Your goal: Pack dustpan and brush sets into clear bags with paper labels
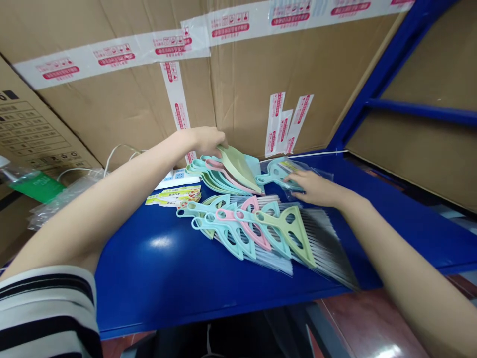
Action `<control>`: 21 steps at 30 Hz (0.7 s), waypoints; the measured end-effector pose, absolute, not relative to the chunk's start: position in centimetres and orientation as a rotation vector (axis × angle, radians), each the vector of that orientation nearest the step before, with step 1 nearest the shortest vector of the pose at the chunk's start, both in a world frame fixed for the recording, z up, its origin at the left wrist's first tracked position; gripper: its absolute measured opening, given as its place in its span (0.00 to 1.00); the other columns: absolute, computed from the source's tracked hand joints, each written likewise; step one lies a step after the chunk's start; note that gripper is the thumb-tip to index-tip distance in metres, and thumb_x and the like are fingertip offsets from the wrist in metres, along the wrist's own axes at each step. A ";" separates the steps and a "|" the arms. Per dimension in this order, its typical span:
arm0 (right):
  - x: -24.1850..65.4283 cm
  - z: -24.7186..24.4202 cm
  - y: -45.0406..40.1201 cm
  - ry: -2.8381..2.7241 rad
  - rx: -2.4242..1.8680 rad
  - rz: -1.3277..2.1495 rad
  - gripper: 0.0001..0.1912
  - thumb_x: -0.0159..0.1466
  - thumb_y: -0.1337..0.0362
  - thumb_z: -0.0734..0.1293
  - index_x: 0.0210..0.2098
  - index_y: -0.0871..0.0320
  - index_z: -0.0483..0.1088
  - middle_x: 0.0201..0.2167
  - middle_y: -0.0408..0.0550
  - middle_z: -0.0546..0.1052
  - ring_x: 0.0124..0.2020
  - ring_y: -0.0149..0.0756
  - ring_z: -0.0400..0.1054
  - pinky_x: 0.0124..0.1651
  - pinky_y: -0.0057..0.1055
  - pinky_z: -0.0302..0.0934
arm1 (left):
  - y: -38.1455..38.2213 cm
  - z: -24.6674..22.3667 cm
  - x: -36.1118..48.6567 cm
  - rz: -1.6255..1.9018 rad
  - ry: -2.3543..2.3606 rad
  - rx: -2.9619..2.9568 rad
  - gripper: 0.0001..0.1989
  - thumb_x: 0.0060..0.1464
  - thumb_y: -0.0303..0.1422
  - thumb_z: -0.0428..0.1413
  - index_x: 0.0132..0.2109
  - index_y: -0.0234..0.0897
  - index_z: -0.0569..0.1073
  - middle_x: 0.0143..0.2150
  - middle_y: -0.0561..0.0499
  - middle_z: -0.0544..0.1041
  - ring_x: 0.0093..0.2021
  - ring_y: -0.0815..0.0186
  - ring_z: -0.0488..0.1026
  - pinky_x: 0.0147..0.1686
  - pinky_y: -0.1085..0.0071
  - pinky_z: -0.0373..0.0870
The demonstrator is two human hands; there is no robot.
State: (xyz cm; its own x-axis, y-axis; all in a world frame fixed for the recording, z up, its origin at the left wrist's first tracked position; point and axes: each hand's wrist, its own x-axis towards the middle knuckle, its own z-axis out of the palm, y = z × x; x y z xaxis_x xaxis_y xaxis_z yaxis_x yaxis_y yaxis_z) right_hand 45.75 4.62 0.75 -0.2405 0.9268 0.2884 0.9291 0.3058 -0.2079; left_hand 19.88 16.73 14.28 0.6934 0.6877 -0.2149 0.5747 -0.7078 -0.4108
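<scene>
My left hand [209, 141] is closed on the handle end of a light green dustpan [240, 168]. That dustpan lies tilted on top of a nested stack of blue, pink and green dustpans [214, 178]. Fingers apart, my right hand [310, 187] rests on a blue dustpan in a clear plastic bag [278, 171], right of the stack. Nearer to me lies an overlapping row of small hand brushes: a green brush [292, 229] on top at the right, a pink brush [248, 219] and several blue ones. Their grey bristles point right.
Yellow printed cards [174, 196] lie left of the stack, before a white power strip [175, 179]. Clear bags [67, 194] and a green-labelled bottle [33, 184] are at the left. Taped cardboard [238, 79] walls the back of the blue table [156, 278]; a blue metal frame [376, 84] stands right.
</scene>
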 end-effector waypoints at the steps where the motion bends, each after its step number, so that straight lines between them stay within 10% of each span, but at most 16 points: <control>1: 45.9 0.4 5.3 -2.234 -1.684 -0.031 0.11 0.53 0.66 0.63 0.36 0.53 0.71 0.40 0.55 0.79 0.43 0.51 0.74 0.46 0.45 0.67 | 16.9 14.2 20.0 0.516 -0.989 -2.591 0.23 0.59 0.35 0.54 0.61 0.40 0.71 0.56 0.45 0.77 0.57 0.55 0.72 0.55 0.64 0.66; 21: 47.3 -0.1 4.6 -1.831 -1.807 -0.410 0.09 0.58 0.64 0.60 0.27 0.51 0.52 0.26 0.47 0.69 0.24 0.39 0.64 0.26 0.32 0.51 | 18.2 10.0 22.4 0.520 -0.702 -2.682 0.21 0.64 0.38 0.46 0.58 0.39 0.73 0.59 0.45 0.75 0.60 0.57 0.66 0.58 0.66 0.60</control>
State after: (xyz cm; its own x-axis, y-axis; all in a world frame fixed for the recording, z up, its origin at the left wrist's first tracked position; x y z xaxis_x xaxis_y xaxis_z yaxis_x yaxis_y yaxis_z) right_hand 47.34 4.58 -0.12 0.0354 0.8262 0.5623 0.9871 0.0590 -0.1489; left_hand 22.38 18.22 10.04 0.8129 0.5194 -0.2635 0.4032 -0.8284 -0.3890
